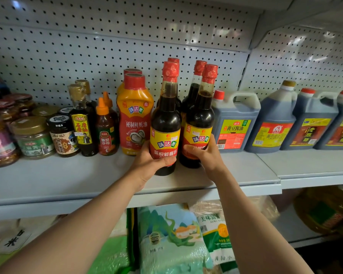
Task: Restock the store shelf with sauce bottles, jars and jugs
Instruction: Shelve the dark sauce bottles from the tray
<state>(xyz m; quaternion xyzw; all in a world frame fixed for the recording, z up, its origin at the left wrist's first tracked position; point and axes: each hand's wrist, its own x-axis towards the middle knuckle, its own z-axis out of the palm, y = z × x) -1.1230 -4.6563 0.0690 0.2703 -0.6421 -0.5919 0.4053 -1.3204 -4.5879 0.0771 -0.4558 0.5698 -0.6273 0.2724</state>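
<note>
Two tall dark soy sauce bottles with red caps stand side by side on the grey shelf point(67, 180). My left hand point(150, 162) grips the left soy sauce bottle point(165, 119) low on its yellow-red label. My right hand point(205, 153) grips the right soy sauce bottle point(201, 119) round its lower label. Behind them stand two more bottles of the same kind point(193, 89). An orange squeeze bottle of oyster sauce point(134, 113) stands just to the left, touching nothing I can make out.
Jars point(33, 136), a slim dark bottle point(81, 121) and small ketchup bottles point(105, 127) fill the shelf's left. Several dark jugs point(234, 123) line the right. A white pegboard point(127, 46) backs the shelf. Rice bags point(172, 240) lie on the shelf below.
</note>
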